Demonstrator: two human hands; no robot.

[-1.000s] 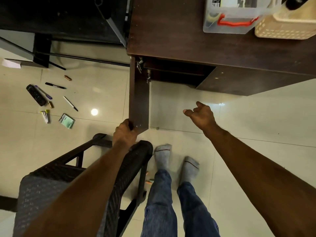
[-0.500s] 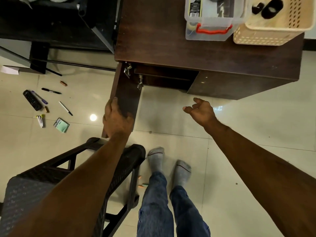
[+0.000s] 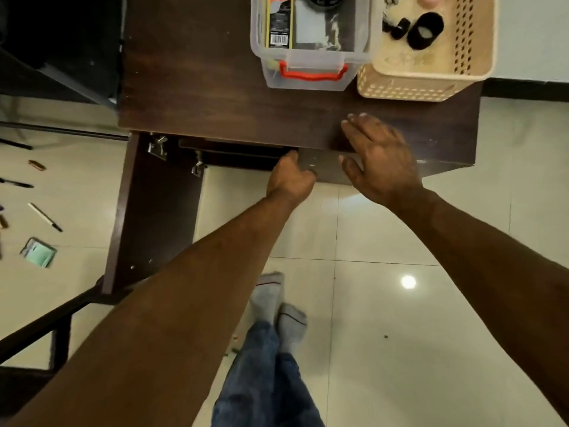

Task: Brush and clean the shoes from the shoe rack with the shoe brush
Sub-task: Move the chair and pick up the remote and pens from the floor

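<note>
I look down on a dark wooden cabinet (image 3: 200, 87). Its left door (image 3: 157, 211) stands swung open toward me. My left hand (image 3: 289, 180) grips the inner edge of the right door (image 3: 326, 169), fingers curled round it. Just to the right, my right hand (image 3: 381, 161) hovers with straight, spread fingers over the cabinet's front edge and holds nothing. The inside of the cabinet is dark. No shoes and no shoe brush are in view.
A clear plastic box with a red handle (image 3: 311, 73) and a beige perforated basket (image 3: 425, 78) stand on the cabinet top. Pens (image 3: 44, 216) and small items lie on the tiled floor at left. A black chair (image 3: 37, 328) is at lower left, beside my socked feet (image 3: 277, 303).
My left hand left the open left door and moved right to grip the right door's edge. My right hand moved up to the cabinet's front edge. The view shifted closer to the cabinet.
</note>
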